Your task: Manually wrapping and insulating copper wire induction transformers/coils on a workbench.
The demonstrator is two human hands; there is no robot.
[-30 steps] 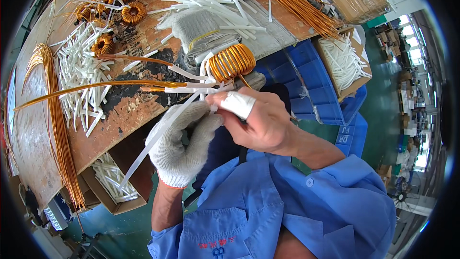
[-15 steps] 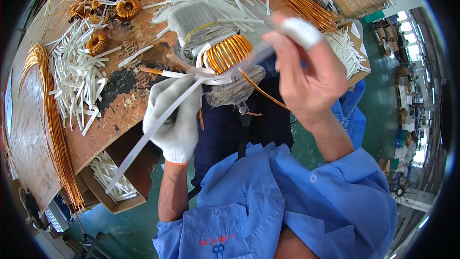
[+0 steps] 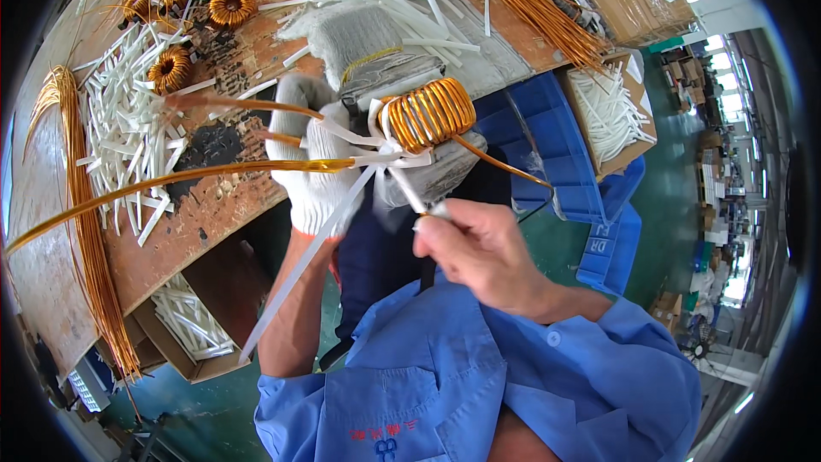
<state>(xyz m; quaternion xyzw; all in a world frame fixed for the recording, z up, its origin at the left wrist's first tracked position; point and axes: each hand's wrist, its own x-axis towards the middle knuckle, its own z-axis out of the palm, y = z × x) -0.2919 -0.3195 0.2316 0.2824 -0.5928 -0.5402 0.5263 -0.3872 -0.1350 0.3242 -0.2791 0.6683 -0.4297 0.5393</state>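
Note:
A copper-wound toroid coil (image 3: 434, 111) hangs over my lap, with white strips wrapped at its left end. My left hand (image 3: 315, 180), in a white knit glove, is closed around the coil's copper wire leads (image 3: 184, 173), which stick out leftward. One more lead (image 3: 505, 168) runs off to the right. From the wrapped end a long translucent white strip (image 3: 304, 265) slants down across my left wrist. My bare right hand (image 3: 487, 257), with a white wrap on a finger, pinches a short white strip (image 3: 405, 188) just below the coil.
Behind the coil lies a grey cloth-wrapped pad (image 3: 355, 38). White tube pieces (image 3: 132, 120) and finished coils (image 3: 233, 7) cover the table's left. Copper wire bundles (image 3: 534, 4) lie at the back and left. A blue bin (image 3: 547, 137) and a carton of white tubes (image 3: 607, 111) stand right.
My right hand has come down and left from beside the coil to below it. The coil has turned and moved slightly right, and the copper leads now stretch out to the left.

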